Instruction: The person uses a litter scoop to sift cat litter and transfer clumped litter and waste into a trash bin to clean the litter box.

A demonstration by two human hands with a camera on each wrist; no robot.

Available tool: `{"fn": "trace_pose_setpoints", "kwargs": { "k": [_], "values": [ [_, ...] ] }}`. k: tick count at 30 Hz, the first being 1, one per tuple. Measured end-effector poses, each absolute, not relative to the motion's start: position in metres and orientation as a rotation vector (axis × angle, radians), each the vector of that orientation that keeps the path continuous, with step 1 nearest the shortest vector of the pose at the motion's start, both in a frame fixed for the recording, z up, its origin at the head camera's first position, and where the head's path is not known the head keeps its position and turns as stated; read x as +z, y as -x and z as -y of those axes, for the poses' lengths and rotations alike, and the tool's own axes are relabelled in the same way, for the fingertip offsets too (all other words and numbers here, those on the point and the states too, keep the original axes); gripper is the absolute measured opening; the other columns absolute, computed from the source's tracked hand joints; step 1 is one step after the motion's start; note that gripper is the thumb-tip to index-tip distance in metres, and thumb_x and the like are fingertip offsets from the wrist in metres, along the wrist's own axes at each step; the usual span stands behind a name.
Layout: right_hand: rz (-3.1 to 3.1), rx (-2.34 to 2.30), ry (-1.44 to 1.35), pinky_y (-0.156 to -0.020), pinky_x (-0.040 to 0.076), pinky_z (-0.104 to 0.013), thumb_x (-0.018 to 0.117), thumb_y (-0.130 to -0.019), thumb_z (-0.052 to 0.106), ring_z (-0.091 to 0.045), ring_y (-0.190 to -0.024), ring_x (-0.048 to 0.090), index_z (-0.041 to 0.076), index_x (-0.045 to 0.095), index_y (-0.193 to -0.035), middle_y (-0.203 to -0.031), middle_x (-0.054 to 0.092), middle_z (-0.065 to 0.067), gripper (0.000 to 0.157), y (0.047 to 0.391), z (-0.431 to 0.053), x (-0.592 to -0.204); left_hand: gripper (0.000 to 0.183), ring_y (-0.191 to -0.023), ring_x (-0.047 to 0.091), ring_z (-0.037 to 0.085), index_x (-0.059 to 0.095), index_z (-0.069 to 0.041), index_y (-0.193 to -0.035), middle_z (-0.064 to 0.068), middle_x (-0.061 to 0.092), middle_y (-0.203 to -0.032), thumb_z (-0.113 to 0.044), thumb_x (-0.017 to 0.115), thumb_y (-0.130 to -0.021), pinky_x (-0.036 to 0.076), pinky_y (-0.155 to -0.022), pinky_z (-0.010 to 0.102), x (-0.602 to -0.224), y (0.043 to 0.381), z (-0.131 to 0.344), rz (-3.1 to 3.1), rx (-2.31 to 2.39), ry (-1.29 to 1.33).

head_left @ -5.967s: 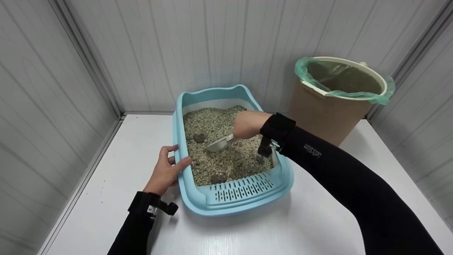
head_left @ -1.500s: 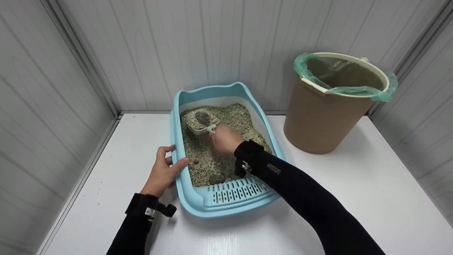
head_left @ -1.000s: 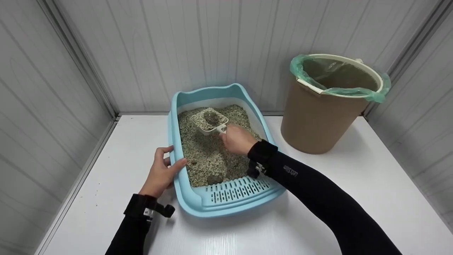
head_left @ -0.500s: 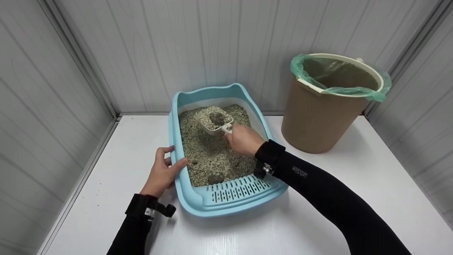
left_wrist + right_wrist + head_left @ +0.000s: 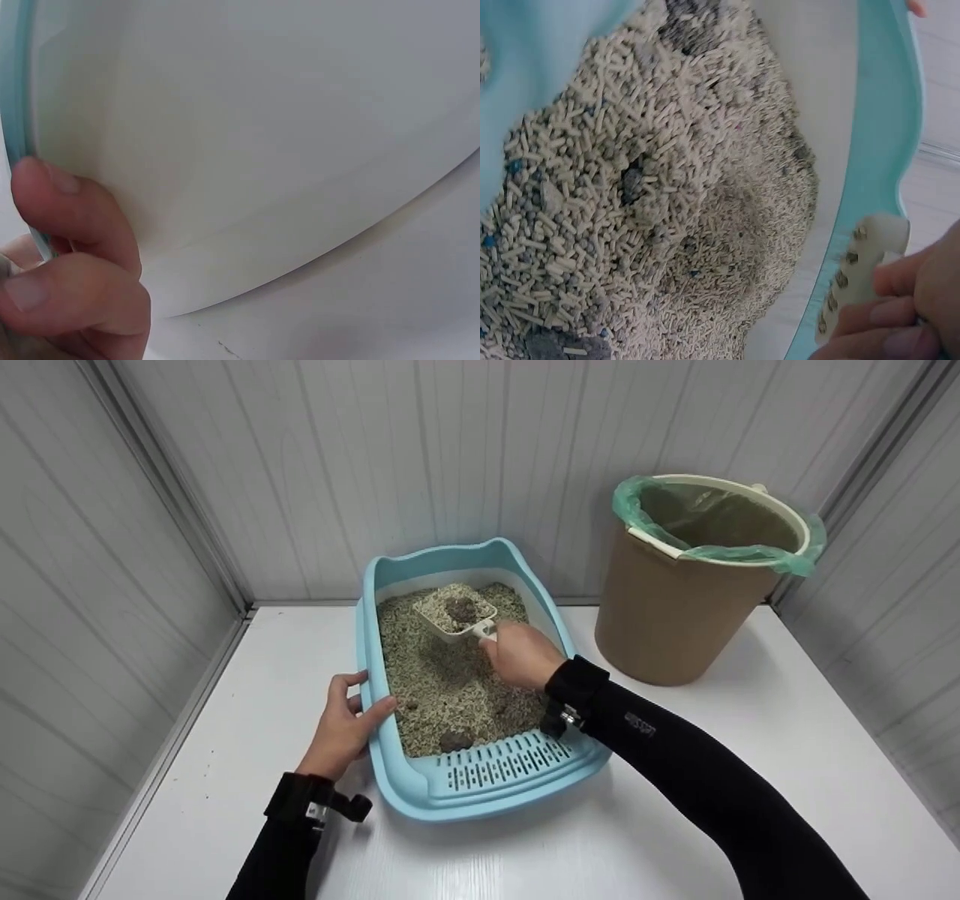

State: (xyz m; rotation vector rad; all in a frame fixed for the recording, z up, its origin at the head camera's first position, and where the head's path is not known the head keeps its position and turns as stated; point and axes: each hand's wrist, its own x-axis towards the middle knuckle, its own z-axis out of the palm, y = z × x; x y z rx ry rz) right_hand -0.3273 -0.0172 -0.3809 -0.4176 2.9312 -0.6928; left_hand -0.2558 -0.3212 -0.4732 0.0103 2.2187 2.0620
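Observation:
My right hand point(image 5: 523, 654) grips the handle of a white litter scoop point(image 5: 448, 637), held level above the back half of a blue litter box point(image 5: 480, 808). Pale pellets and one dark clump point(image 5: 460, 610) fill the scoop. In the right wrist view the slotted side of the scoop point(image 5: 864, 262) shows beside curled fingers. My left hand point(image 5: 343, 729) holds the box's left rim, thumb on top and other fingers around the outside. The left wrist view shows those fingers against the pale outer wall point(image 5: 247, 150).
A brown bin point(image 5: 675, 615) lined with a green bag point(image 5: 780, 559) stands right of the box. Another dark clump point(image 5: 455, 741) lies in the litter point(image 5: 450, 697) near the slotted front ledge. Grey panel walls point(image 5: 390, 457) enclose the white table point(image 5: 247, 720) behind and at both sides.
Six seconds ago the scoop was down in the litter, beside a dark clump at the left. The scoop has since risen with litter and a clump, then shifted slightly right. The left hand stays.

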Motion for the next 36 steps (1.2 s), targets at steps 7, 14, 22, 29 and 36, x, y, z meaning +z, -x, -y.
{"fn": "trace_pose_setpoints", "kwargs": {
  "k": [7,14,22,29,36],
  "values": [
    [-2.954,-0.695,0.437,-0.073,0.048,-0.041,0.051,-0.121,0.031,-0.023,-0.075,0.053,-0.003,0.064,-0.126,-0.091,0.055,-0.007,0.036,0.326,0.017,-0.383,0.077,-0.101,0.075,0.032,0.028,-0.017,-0.165,0.028,0.064,-0.139,-0.032,0.079,-0.108,0.065,-0.073,0.04,-0.475,0.256,0.321,-2.233,2.053,0.005],
    [-2.93,-0.716,0.458,-0.077,0.043,-0.041,0.052,-0.121,0.03,-0.025,-0.078,0.052,-0.004,0.064,-0.128,-0.094,0.056,-0.01,0.037,0.322,0.023,-0.385,0.078,-0.098,0.076,0.031,0.029,-0.018,-0.164,0.028,0.064,-0.14,-0.032,0.079,-0.107,0.063,-0.069,0.039,-0.478,0.254,0.323,-2.256,2.04,0.046],
    [-2.92,-0.722,0.444,-0.078,0.04,-0.042,0.049,-0.122,0.031,-0.026,-0.079,0.049,-0.003,0.063,-0.131,-0.095,0.053,-0.01,0.038,0.32,0.016,-0.382,0.076,-0.095,0.076,0.029,0.028,-0.017,-0.165,0.028,0.064,-0.14,-0.03,0.078,-0.108,0.061,-0.065,0.036,-0.476,0.258,0.317,-2.273,2.022,0.024],
    [-2.94,-0.719,0.42,-0.074,0.04,-0.04,0.05,-0.122,0.031,-0.024,-0.074,0.049,-0.002,0.063,-0.129,-0.09,0.053,-0.008,0.036,0.317,0.015,-0.379,0.074,-0.098,0.077,0.033,0.029,-0.015,-0.165,0.029,0.064,-0.141,-0.025,0.077,-0.109,0.065,-0.069,0.039,-0.476,0.259,0.317,-2.26,2.046,0.003],
    [-2.96,-0.713,0.392,-0.075,0.045,-0.04,0.052,-0.121,0.032,-0.024,-0.077,0.053,0.001,0.065,-0.126,-0.093,0.057,-0.008,0.035,0.318,0.017,-0.375,0.077,-0.096,0.076,0.03,0.029,-0.015,-0.165,0.029,0.065,-0.141,-0.028,0.079,-0.107,0.064,-0.069,0.039,-0.475,0.259,0.318,-2.259,2.057,0.015]
  ]
}}
